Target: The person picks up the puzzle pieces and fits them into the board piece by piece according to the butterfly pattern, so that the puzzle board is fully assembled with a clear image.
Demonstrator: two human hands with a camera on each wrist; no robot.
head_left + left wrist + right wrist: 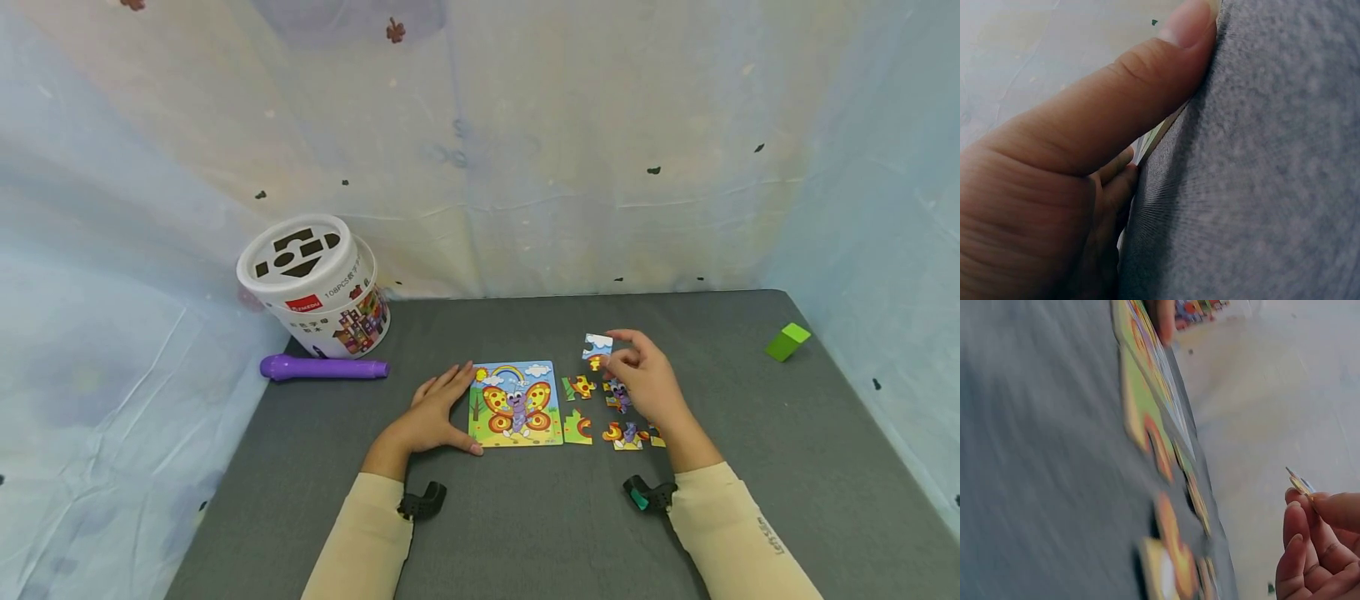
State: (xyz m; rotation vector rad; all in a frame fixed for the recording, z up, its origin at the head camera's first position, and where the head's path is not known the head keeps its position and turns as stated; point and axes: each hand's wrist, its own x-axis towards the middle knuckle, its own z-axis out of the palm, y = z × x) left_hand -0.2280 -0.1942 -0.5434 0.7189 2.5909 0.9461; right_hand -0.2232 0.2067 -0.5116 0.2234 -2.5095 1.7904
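Note:
A square butterfly picture board lies flat on the grey table. My left hand rests along its left side, fingers extended toward the top corner and thumb by the bottom one. In the left wrist view the thumb lies along the board's edge. Between thumb and fingertips my right hand pinches a puzzle piece with blue sky and cloud, held up off the table. Loose pieces lie beneath and beside it: a green corner piece, a yellow-orange piece, a purple piece and a bottom-edge piece.
A white lidded bucket with shape cutouts stands at the back left. In front of it lies a purple plastic stick. Toward the far right sits a green block. A pale patterned sheet hangs behind the table.

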